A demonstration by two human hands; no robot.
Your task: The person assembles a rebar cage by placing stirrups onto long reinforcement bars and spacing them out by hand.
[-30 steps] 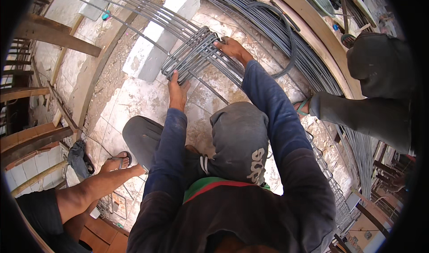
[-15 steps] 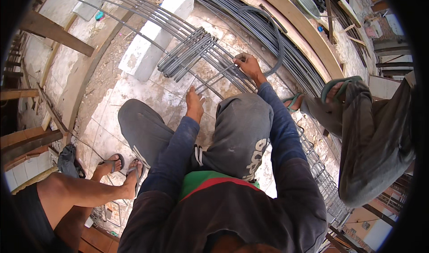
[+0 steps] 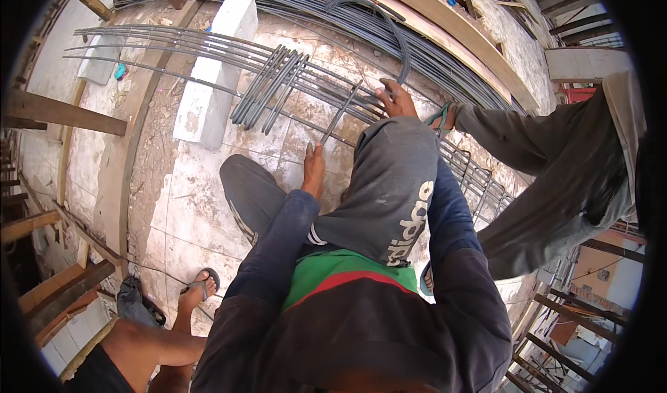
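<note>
**Lone hoop (image 3: 340, 112) at the fingertips, a bunch of hoops (image 3: 267, 91) alongside**

The bunch sits in the upper middle of the frame, left of centre: dark grey, narrow metal hoops packed side by side, leaning at a slant across long, thin steel rods (image 3: 222, 51). The rods stretch in from the upper left, over a white block (image 3: 194, 118). The lone hoop crosses them right of the bunch (seen nearly edge-on, so its outline is hard to make out).

Pale lettering runs along the grey trousers (image 3: 396, 160), right of the frame's centre.

The left hand (image 3: 314, 169) is near the middle of the frame, fingers pointing up, its tips closed on the lower end of the lone hoop. The right hand (image 3: 397, 101), higher and further right, has its fingers loosely curled and slightly parted beside the rods; whether they grip anything, I cannot tell. The right forearm passes behind the raised knee.
</note>
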